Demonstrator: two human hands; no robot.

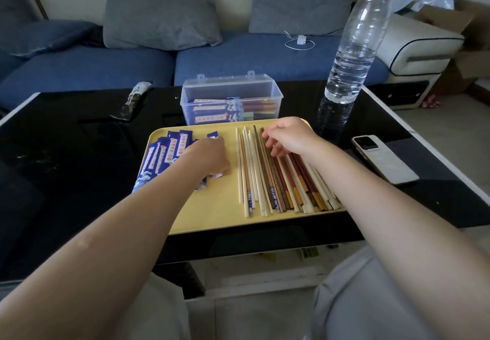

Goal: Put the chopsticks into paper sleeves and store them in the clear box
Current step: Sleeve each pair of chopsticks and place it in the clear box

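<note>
- A yellow tray [212, 212] sits on a glossy black worktop [66, 154], near its front edge.
- Loose chopsticks [267, 180] lie side by side on the tray's right half, running front to back: pale cream ones on the left, dark brown, red and orange-banded ones to the right; a few carry a blue printed band near the front end.
- Paper sleeves [164, 154] lie fanned and overlapping on the tray's left half: blue, with a white panel of red characters and a wave pattern at the near end.
- The clear box [230, 93] stands just behind the tray, lid open to the back. Inside lie several sleeved pairs stacked flat, blue sleeves to the left, red-brown and one green chopstick end sticking out to the right.
- The left hand [209, 156] rests knuckles-up on the sleeves, fingers curled under; whether its grip pinches a sleeve I cannot tell.
- The right hand [289, 135] hovers over the far ends of the dark chopsticks, fingers loosely bent with the tips touching them, grip not closed round any.
- A water bottle [352, 48] stands right of the box; a phone [381, 158] lies face down right of the tray.
- A dark wrapper [132, 99] lies at the far left.
</note>
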